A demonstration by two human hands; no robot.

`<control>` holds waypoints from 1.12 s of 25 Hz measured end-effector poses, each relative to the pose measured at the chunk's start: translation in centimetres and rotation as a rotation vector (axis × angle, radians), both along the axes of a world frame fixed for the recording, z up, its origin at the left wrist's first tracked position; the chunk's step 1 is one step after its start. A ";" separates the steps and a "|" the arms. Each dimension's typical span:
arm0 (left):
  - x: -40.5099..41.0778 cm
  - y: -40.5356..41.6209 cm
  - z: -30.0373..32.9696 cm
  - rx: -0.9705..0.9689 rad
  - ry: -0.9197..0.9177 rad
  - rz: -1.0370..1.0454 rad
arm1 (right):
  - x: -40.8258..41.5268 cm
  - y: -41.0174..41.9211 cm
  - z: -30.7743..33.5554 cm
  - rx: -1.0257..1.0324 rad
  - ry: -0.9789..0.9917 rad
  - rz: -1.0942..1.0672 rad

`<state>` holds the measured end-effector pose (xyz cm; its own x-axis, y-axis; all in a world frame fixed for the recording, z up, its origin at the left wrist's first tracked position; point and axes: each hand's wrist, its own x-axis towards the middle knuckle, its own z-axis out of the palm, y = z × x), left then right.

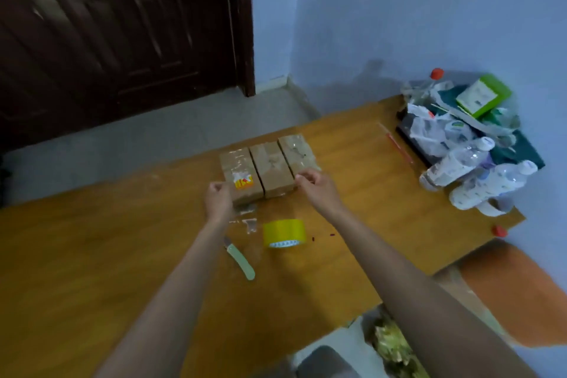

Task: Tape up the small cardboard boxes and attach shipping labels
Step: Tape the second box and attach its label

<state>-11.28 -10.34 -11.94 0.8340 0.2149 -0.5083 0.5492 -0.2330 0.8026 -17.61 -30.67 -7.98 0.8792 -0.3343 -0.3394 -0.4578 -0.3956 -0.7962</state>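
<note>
Three small brown cardboard boxes sit side by side in a tight row, walls touching, directly between and just beyond the two hands. The left box [241, 176] carries a small white and orange-yellow label [243, 182] on its top, close to the left hand [218, 198]; the middle box [271, 169] and the right box [297, 153] show glossy clear tape but no label that I can make out. Both hands are loosely curled, fingertips pinched together. The left one hovers at the near corner of the left box, and the right hand [313, 186] rests against the near corner of the right box. The picture is blurred, so I cannot tell whether either holds a strip of tape or a sticker.

Nearer the person than the hands, on the orange-brown wooden tabletop [92, 255], stands a yellow-green roll of packing tape [283, 233], with a pale green-handled knife [241, 259] lying just left of it, under the left forearm. Scraps of clear tape [250, 222] stick to the tabletop between the roll and the boxes.

The risks I see: squeezing the row from both ends could skew a box or lift the label's edge. A forearm pulling back might brush the knife or knock the roll away. Well off past the right hand, a heap of clear plastic bottles and wrappers [469, 144] looks liable to slide if the tabletop is jolted.
</note>
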 end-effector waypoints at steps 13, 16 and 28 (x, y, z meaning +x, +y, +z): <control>4.0 -1.3 -5.2 0.147 0.212 -0.010 | 10.8 4.9 -4.9 -0.208 0.130 0.491; 4.6 -2.3 -5.0 0.103 0.194 0.010 | 11.2 4.9 -4.5 -0.249 0.125 0.514; -2.5 7.5 -1.0 -0.187 0.029 0.375 | 7.1 7.1 -1.4 0.021 -0.022 0.591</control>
<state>-13.77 -2.87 -12.98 0.7001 0.4030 -0.5894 0.5911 0.1359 0.7951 -10.52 -23.54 -9.36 0.9215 0.2204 -0.3199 -0.1478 -0.5627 -0.8133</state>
